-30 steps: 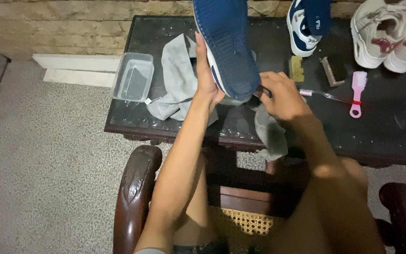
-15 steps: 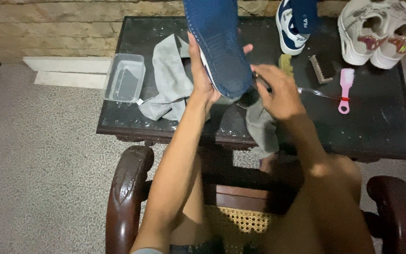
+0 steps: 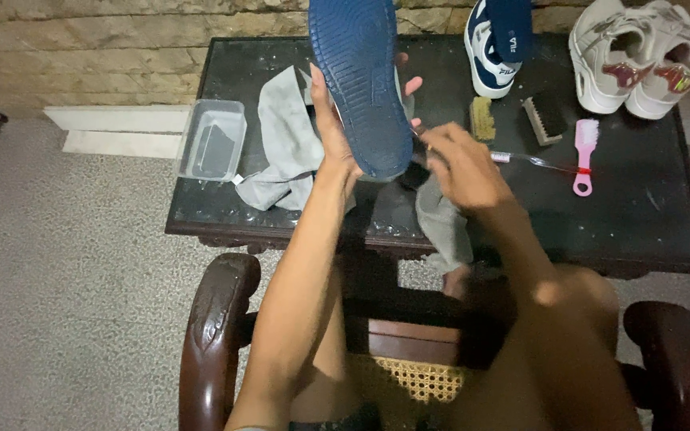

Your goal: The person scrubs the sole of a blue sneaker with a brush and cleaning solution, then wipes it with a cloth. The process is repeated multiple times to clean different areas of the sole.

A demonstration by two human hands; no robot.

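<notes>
My left hand (image 3: 331,132) grips a sneaker by its side and holds it up, so its blue ridged sole (image 3: 359,80) faces me. My right hand (image 3: 461,164) is closed at the heel end of the sole, around what looks like a thin brush whose clear handle (image 3: 533,161) sticks out to the right. A grey cloth (image 3: 443,227) hangs over the table's front edge just below this hand. Both hands are above the dark glass-topped table (image 3: 640,219).
The table holds a crumpled grey cloth (image 3: 285,144), a clear plastic tub (image 3: 211,142), a second blue-and-white sneaker (image 3: 490,56), two scrub brushes (image 3: 545,118), a pink brush (image 3: 582,156) and a pair of white sneakers (image 3: 636,56). Dark wooden chair arms (image 3: 213,335) flank my legs.
My view has drifted a little. The sneaker stays raised in my left hand with its heel slightly lower, and my right hand keeps working at the heel.
</notes>
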